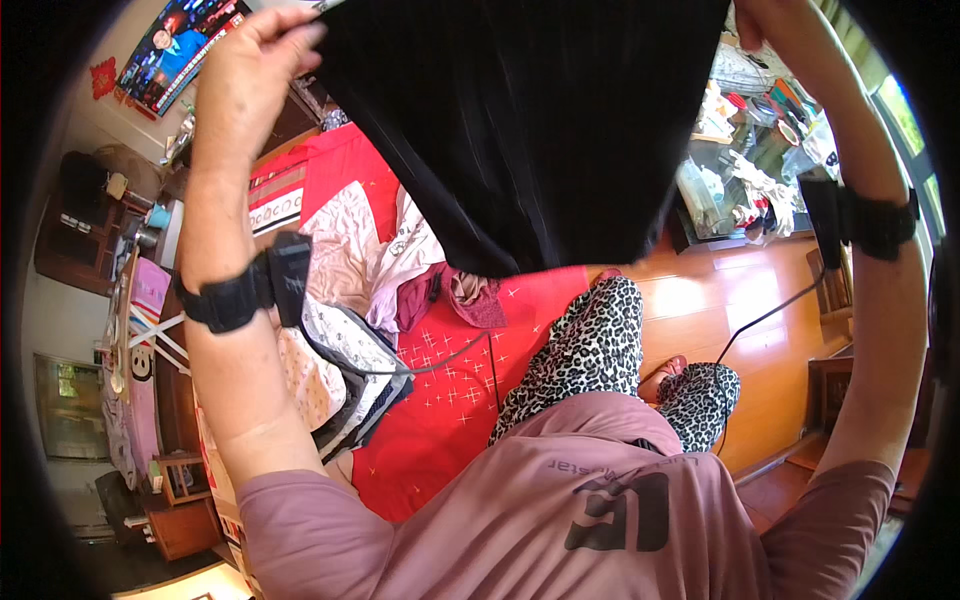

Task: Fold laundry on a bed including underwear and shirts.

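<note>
Both my arms are raised, and a large black garment [520,130] hangs stretched between them, its top cut off by the upper edge. My left hand [265,60] pinches its upper left corner. At the upper right, my right hand [775,22] is partly out of view, fingers closed at the garment's other corner. The garment's lower edge hangs over a red patterned cloth [450,370]. Left of the cloth's middle lie a pale pink garment [345,235], a maroon garment [415,300] and a stack of folded clothes [350,350].
A glass table [745,150] crowded with bags and small items stands at the right. Wooden floor [690,320] shows beside my legs. A television [180,50] is at the upper left. Cables [770,312] run from the black straps [880,222] on my forearms.
</note>
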The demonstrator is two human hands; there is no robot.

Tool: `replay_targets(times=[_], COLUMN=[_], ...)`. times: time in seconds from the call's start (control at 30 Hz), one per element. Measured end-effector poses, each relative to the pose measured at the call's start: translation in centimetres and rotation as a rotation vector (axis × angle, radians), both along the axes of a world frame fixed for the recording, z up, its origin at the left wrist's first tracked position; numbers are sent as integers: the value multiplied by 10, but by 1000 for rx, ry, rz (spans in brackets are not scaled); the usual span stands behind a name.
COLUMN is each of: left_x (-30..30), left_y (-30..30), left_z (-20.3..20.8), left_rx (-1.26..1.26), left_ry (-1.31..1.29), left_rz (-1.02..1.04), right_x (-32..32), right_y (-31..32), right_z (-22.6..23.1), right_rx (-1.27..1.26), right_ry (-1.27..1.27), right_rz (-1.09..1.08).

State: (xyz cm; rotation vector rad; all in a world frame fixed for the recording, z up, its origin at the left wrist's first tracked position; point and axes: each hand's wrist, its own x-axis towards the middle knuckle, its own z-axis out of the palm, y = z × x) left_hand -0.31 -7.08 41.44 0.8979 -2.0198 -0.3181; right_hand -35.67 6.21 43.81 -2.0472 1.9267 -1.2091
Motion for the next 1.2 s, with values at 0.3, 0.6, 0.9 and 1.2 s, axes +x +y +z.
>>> replay_targets(times=[0.3, 0.6, 0.9, 1.2], left_x=[45, 76, 84, 83], left_y=[12, 146, 191, 213], left_z=[-53, -300, -379, -371], left_rx=[-285, 442, 485, 434], left_ry=[-118, -429, -528, -562], left_rz=[197, 151, 205, 174], right_x=[-13, 31, 44, 46], right_y=[-57, 36, 88, 105], right_z=[-116, -365, -416, -409], right_rx=[-295, 270, 424, 343], right_ry=[-173, 125, 103, 254], right_rz=[348, 571, 591, 597])
